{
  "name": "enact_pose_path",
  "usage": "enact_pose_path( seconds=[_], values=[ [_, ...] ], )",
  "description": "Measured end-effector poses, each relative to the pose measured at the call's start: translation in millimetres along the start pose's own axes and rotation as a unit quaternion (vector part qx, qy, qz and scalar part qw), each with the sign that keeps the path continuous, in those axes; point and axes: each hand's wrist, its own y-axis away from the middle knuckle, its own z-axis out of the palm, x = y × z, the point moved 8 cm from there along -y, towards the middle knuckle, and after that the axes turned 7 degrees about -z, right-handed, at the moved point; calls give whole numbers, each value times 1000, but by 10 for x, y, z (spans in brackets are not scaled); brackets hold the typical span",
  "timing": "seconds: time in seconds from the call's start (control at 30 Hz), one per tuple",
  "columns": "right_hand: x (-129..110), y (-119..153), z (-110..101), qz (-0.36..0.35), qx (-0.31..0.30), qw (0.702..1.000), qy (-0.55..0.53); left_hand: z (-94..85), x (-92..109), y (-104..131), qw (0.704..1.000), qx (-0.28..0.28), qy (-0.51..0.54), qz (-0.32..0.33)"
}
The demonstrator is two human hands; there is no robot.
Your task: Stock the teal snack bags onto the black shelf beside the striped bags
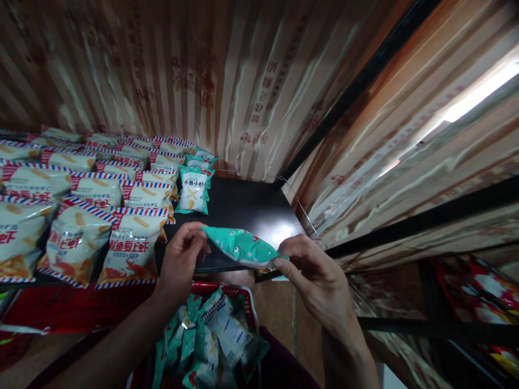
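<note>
Several striped, wrinkled sheets (pixel 227 81) close off the far side and the right, printed with red characters too blurred to read for certain. Black metal bars (pixel 344 102) cross them at the right, and light shows through a gap far right. Below stretches a glossy black shelf (pixel 239 200), its left part filled by rows of white packets (pixel 135 243) with red-and-blue striped edges; red lettering on them includes "鱼爱上虾". Just right of these stands a short column of green-edged packets (pixel 194 190), the nearest reading "小鱼小虾". A red basket (pixel 250 310) at the near side holds more green packets (pixel 206 346), jumbled. Over the shelf's near edge, the left hand (pixel 184 254) pinches one end of a teal packet (pixel 243 247) between thumb and fingers, its grip closed; the right hand (pixel 320 275) likewise pinches the other end. Small cartoon figures dot the teal side.
</note>
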Motion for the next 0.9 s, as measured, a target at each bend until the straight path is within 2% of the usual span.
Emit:
enact_pose_path(
  seconds=[0.17, 0.27, 0.37, 0.5, 0.73, 0.9],
  values=[
    [-259, 36, 124, -72, -9, 997, 21, 12, 159, 38, 999, -17, 46, 15],
    [-416, 51, 219, -111, -42, 992, 37, -19, 274, 59, 999, 4, 26, 24],
    [-512, 65, 302, -134, -82, 986, 64, -49, 283, 67, 1000, 30, -1, 8],
    [-562, 109, 463, -147, -148, 973, 103, -88, 283, 70, 999, 54, 3, 0],
    [-528, 269, 828, -167, -234, 939, 190, -105, 372, 66, 999, 42, 28, -12],
    [-501, 310, 934, -163, -241, 930, 223, -113, 330, 58, 999, 39, 24, -23]
  ],
)
